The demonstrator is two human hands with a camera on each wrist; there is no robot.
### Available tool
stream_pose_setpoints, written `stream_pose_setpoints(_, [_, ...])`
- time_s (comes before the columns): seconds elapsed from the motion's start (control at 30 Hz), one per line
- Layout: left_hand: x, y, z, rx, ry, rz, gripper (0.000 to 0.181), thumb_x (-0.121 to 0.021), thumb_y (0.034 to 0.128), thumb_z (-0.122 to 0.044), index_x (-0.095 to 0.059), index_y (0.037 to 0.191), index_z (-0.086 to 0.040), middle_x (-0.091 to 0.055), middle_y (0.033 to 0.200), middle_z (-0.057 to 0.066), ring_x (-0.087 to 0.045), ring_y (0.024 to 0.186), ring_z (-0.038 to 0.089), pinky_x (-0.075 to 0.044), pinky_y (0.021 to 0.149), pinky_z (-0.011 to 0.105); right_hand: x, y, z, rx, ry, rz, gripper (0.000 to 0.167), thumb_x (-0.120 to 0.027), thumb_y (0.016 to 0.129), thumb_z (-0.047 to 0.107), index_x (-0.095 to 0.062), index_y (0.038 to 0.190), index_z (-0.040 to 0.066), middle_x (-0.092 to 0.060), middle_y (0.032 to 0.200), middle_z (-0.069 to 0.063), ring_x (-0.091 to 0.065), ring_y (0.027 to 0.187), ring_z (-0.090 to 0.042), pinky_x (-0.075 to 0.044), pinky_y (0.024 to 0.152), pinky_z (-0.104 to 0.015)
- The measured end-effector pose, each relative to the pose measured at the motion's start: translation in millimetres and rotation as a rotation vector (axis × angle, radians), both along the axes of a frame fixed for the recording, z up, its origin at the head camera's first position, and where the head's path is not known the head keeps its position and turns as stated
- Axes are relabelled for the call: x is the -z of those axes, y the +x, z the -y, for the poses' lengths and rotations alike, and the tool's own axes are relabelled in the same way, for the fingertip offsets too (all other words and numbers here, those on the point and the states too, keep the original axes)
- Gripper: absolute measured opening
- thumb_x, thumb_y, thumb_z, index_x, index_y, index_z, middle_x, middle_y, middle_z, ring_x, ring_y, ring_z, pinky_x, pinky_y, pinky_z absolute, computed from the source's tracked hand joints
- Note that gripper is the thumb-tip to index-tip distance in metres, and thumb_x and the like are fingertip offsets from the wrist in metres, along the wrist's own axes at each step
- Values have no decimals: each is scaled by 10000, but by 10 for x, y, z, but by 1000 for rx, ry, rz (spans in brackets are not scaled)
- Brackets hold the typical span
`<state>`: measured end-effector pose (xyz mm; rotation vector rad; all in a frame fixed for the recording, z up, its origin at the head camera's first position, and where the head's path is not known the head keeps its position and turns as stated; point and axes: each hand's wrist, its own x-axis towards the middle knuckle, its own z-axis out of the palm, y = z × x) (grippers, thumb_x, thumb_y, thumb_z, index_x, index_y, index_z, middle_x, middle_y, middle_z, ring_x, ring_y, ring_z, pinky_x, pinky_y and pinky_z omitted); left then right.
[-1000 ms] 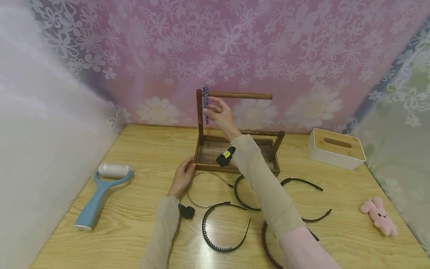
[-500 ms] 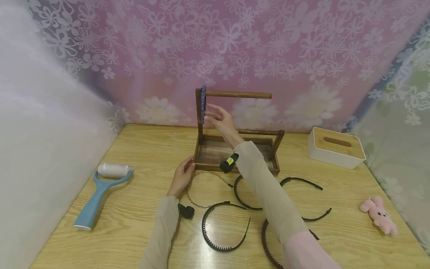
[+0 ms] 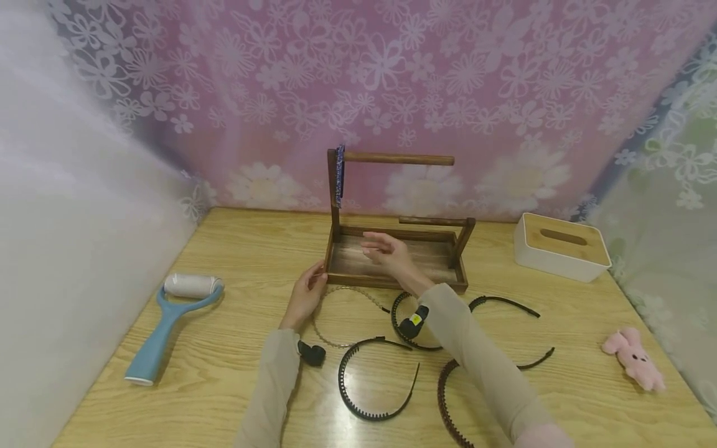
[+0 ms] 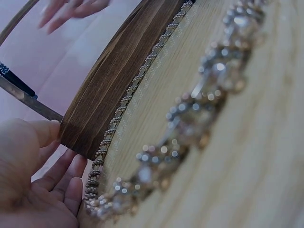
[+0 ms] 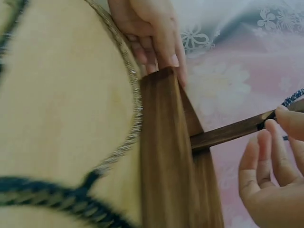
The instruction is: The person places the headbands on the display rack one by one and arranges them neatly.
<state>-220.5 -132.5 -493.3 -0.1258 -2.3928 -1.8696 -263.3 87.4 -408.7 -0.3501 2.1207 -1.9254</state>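
A blue beaded headband hangs at the left end of the upper bar of a dark wooden rack, against the upright post. My left hand grips the front left corner of the rack's tray, thumb on one side and fingers on the other, as the left wrist view also shows. Empty, with loosely bent fingers, my right hand is over the tray, below the hanging headband. Just in front of the rack lies a beaded headband, close to my left hand.
Toothed headbands lie on the table in front of the rack, some partly behind my right sleeve. A blue-handled lint roller lies left; a tissue box and pink plush toy are right. A floral curtain hangs behind.
My right hand has let go of the blue headband, which shifted left against the post, and has come down toward the tray. My left hand has stayed at the corner.
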Motion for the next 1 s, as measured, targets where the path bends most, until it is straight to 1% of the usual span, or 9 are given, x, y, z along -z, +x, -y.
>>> stream_pose_setpoints(0.23, [27,-32,14,5,-12,67,455,-496,1028,-163,-425,1463,-50,-495,1398,216,-495,1268,359,-400,1095,492,135,313,-389,-80,103,51,541,-586,988,186,-393,1483,82,-462,1463,-239,-471,1328,-404,-436,1080,-489])
stream_pose_setpoints(0.33, [-105,33,-1,17,-18,70,456,-491,1024,-111,-408,1455,14,-487,1393,260,-495,1259,393,-403,1086,510,197,435,-577,-88,154,66,581,-602,980,266,-387,1486,76,-474,1459,-227,-481,1323,-389,-427,1084,-506])
stream_pose_setpoints(0.43, [-104,47,-13,25,-1,67,464,-499,1019,-105,-403,1451,34,-483,1392,276,-496,1254,402,-403,1081,519,280,542,-802,-87,217,38,581,-595,982,298,-405,1471,47,-515,1419,-229,-505,1293,-389,-479,1030,-481])
stream_pose_setpoints(0.47, [-96,44,-16,22,1,69,459,-505,1016,-105,-414,1446,28,-491,1386,271,-502,1248,400,-406,1077,519,304,578,-883,-83,239,31,572,-592,985,291,-412,1465,39,-530,1401,-232,-514,1281,-391,-496,1009,-467])
stream_pose_setpoints(0.57, [64,-26,-11,14,6,68,453,-521,1015,-139,-439,1445,-18,-509,1383,233,-513,1247,367,-414,1075,499,350,697,-1149,-59,294,29,554,-590,986,279,-426,1451,26,-542,1379,-244,-534,1254,-389,-530,965,-419])
stream_pose_setpoints(0.67, [81,-43,-17,8,7,80,441,-526,1014,-146,-458,1438,-43,-525,1374,209,-522,1245,349,-420,1076,482,342,826,-1402,-28,366,32,541,-586,987,287,-443,1438,25,-561,1360,-234,-587,1198,-303,-531,951,-382])
stream_pose_setpoints(0.77, [64,-48,-21,5,6,84,438,-527,1013,-150,-465,1436,-58,-529,1374,196,-525,1245,337,-424,1078,473,294,942,-1616,-13,444,3,518,-575,993,285,-466,1416,6,-582,1329,-233,-623,1088,-132,-538,881,-319])
stream_pose_setpoints(0.87, [31,-47,-17,-5,8,80,438,-528,1009,-138,-466,1436,-59,-528,1376,198,-526,1246,338,-422,1083,471,257,1032,-1778,-29,467,-43,472,-568,997,234,-492,1376,-38,-603,1271,-259,-618,970,-18,-553,790,-278])
stream_pose_setpoints(1.0, [8,-34,-3,-13,1,79,442,-526,1008,-126,-459,1438,-47,-524,1379,204,-523,1251,339,-420,1085,471,245,1132,-1937,-92,516,-117,386,-568,990,144,-538,1292,-95,-646,1148,-253,-598,887,25,-552,718,-244])
